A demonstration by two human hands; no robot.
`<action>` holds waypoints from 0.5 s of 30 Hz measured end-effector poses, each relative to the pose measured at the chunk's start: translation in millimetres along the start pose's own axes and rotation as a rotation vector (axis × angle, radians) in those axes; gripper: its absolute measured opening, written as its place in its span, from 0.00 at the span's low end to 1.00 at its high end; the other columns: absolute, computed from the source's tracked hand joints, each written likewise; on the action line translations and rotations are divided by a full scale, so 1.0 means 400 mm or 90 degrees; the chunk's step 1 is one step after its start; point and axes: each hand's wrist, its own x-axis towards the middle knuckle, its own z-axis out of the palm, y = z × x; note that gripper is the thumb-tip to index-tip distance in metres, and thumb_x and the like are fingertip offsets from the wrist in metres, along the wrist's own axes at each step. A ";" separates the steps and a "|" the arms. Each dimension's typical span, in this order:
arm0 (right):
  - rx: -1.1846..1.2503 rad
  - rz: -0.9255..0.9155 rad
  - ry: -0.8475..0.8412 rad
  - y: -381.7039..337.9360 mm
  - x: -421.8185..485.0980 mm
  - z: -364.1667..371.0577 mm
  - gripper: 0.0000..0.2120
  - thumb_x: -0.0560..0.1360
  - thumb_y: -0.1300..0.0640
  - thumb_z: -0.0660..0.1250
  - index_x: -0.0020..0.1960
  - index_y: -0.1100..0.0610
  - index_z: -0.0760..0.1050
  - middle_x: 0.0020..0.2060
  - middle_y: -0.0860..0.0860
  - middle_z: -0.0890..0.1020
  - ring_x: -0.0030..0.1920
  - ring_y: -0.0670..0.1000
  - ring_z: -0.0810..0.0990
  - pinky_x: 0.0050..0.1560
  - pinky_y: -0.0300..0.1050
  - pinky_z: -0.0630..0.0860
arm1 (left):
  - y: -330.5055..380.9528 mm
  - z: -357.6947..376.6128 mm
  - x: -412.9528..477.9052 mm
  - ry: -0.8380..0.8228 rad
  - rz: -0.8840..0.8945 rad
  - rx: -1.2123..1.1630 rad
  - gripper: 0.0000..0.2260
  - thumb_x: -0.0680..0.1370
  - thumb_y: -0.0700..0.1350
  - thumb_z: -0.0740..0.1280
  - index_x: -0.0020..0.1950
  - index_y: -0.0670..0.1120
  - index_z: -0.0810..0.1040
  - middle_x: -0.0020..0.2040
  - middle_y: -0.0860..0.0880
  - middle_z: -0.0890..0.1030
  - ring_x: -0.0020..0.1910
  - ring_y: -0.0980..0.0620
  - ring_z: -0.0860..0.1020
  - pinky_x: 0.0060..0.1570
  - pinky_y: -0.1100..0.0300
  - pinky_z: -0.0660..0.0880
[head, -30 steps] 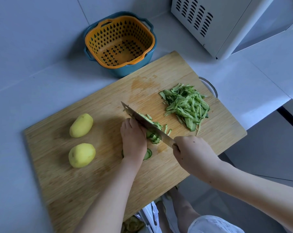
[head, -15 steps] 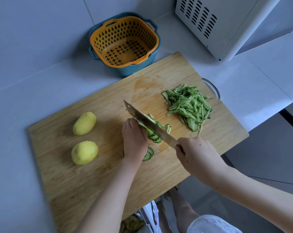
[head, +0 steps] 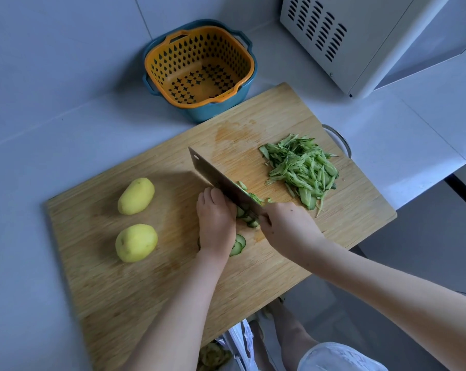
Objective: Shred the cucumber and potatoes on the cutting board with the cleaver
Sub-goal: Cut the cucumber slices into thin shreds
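A wooden cutting board (head: 266, 263) lies on the counter. On its left sit two peeled yellow potatoes, one farther (head: 136, 196) and one nearer (head: 136, 242). A heap of cucumber shreds (head: 302, 168) lies on the board's right. My left hand (head: 216, 222) presses down on overlapping cucumber slices (head: 238, 245), fingers curled over them. My right hand (head: 289, 227) grips the handle of the cleaver (head: 221, 178), whose blade stands against my left knuckles over the slices.
An orange colander inside a blue bowl (head: 199, 68) stands behind the board. A white appliance (head: 360, 36) occupies the back right corner. The counter ends just right of the board, with a metal rim (head: 338, 137) at that edge. A bag (head: 237, 344) lies below.
The cleaver has moved a little toward me along the slices, and my right hand has come closer to my left hand. More short shreds lie beside the blade.
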 end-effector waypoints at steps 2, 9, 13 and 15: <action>-0.011 -0.011 0.014 0.010 -0.041 -0.014 0.13 0.79 0.58 0.53 0.37 0.57 0.66 0.29 0.50 0.69 0.29 0.51 0.68 0.27 0.41 0.62 | -0.003 -0.001 0.000 -0.012 0.001 0.013 0.09 0.75 0.39 0.52 0.41 0.41 0.70 0.37 0.43 0.72 0.38 0.50 0.66 0.40 0.55 0.67; -0.063 0.013 -0.008 0.005 -0.061 -0.005 0.12 0.79 0.58 0.53 0.37 0.56 0.64 0.29 0.49 0.68 0.30 0.51 0.68 0.25 0.40 0.60 | 0.001 -0.004 -0.001 -0.041 -0.013 0.026 0.10 0.77 0.39 0.52 0.44 0.38 0.72 0.40 0.41 0.74 0.40 0.43 0.72 0.43 0.49 0.74; -0.003 0.000 0.006 -0.019 0.013 0.015 0.11 0.79 0.61 0.54 0.37 0.58 0.66 0.30 0.51 0.69 0.31 0.54 0.69 0.25 0.41 0.60 | 0.006 -0.006 0.004 -0.005 0.000 0.016 0.10 0.76 0.38 0.52 0.42 0.39 0.71 0.37 0.41 0.74 0.36 0.45 0.71 0.39 0.52 0.72; 0.013 -0.004 0.022 -0.016 0.001 0.004 0.12 0.79 0.60 0.54 0.37 0.58 0.66 0.29 0.51 0.70 0.29 0.52 0.67 0.25 0.42 0.60 | 0.007 -0.008 0.001 -0.012 -0.002 0.019 0.09 0.76 0.37 0.53 0.43 0.39 0.71 0.37 0.41 0.74 0.37 0.44 0.72 0.41 0.50 0.73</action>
